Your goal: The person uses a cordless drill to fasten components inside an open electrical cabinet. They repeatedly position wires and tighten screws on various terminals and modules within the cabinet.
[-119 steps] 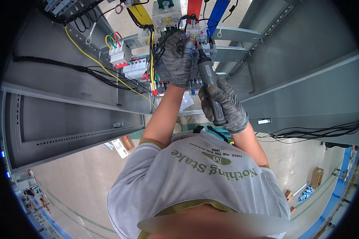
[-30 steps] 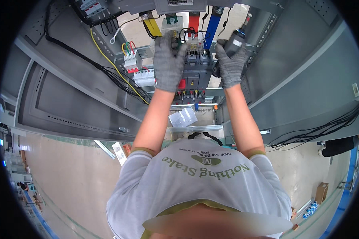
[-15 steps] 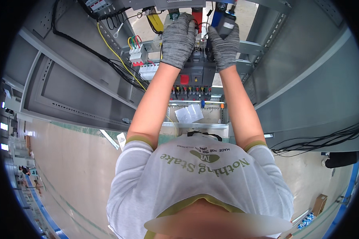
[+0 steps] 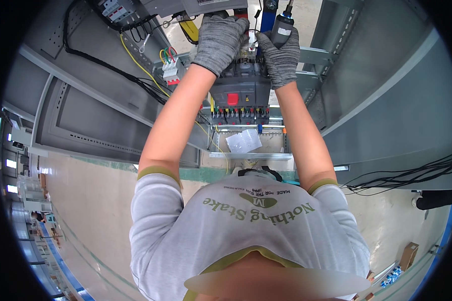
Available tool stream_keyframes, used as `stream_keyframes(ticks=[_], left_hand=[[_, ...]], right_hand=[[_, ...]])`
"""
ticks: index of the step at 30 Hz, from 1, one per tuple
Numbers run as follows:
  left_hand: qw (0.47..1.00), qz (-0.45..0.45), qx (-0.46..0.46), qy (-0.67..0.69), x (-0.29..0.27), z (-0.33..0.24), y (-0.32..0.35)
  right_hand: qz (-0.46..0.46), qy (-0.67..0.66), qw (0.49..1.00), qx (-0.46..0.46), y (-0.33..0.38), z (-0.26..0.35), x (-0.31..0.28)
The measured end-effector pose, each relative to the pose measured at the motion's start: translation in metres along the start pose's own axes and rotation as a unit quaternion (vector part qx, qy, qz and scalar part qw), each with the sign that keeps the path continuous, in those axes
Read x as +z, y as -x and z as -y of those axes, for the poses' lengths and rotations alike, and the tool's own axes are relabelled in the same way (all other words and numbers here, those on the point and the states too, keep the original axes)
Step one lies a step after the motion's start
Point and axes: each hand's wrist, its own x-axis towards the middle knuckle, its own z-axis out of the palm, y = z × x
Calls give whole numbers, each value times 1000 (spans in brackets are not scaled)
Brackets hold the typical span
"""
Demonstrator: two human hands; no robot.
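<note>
Grey knit gloves cover both hands, which reach into an open metal cabinet. In my right hand (image 4: 282,62) is a dark cylindrical power tool (image 4: 281,31) with a pale label and a cord at its upper end; the fingers are closed round it. My left hand (image 4: 220,45) is bent over the top of a large dark circuit breaker (image 4: 248,90), beside the red busbar (image 4: 241,13). Its fingertips are hidden, so what they grip cannot be made out. The breaker has a red button (image 4: 232,99) on its front. A yellow-sleeved bar (image 4: 189,31) and a blue bar (image 4: 268,21) flank the hands.
A small white breaker (image 4: 172,72) with coloured wires sits left of my left forearm. Black cables (image 4: 105,62) run along the left cabinet wall. A clear plastic sheet (image 4: 244,141) lies below the large breaker. More black cables (image 4: 412,175) hang at the right.
My view has shifted slightly. My left hand has moved a little left and its elbow outward. The power tool now stands more upright in my right hand.
</note>
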Motion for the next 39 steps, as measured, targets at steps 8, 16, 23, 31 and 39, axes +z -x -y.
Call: stream_keyframes(ticks=[8, 16, 23, 31, 39], left_hand=[[996, -20, -40, 82, 28, -1, -18], [962, 41, -82, 256, -11, 24, 3], [951, -96, -45, 289, -29, 21, 24], [852, -39, 244, 462, -68, -52, 162], [697, 91, 265, 660, -67, 10, 229]], right_hand=[[-27, -35, 999, 1, -7, -8, 4], [-33, -70, 997, 21, 19, -11, -18], [-44, -133, 977, 160, 103, 14, -54], [37, -28, 934, 353, 231, -2, -86], [41, -12, 932, 360, 293, 4, -19]])
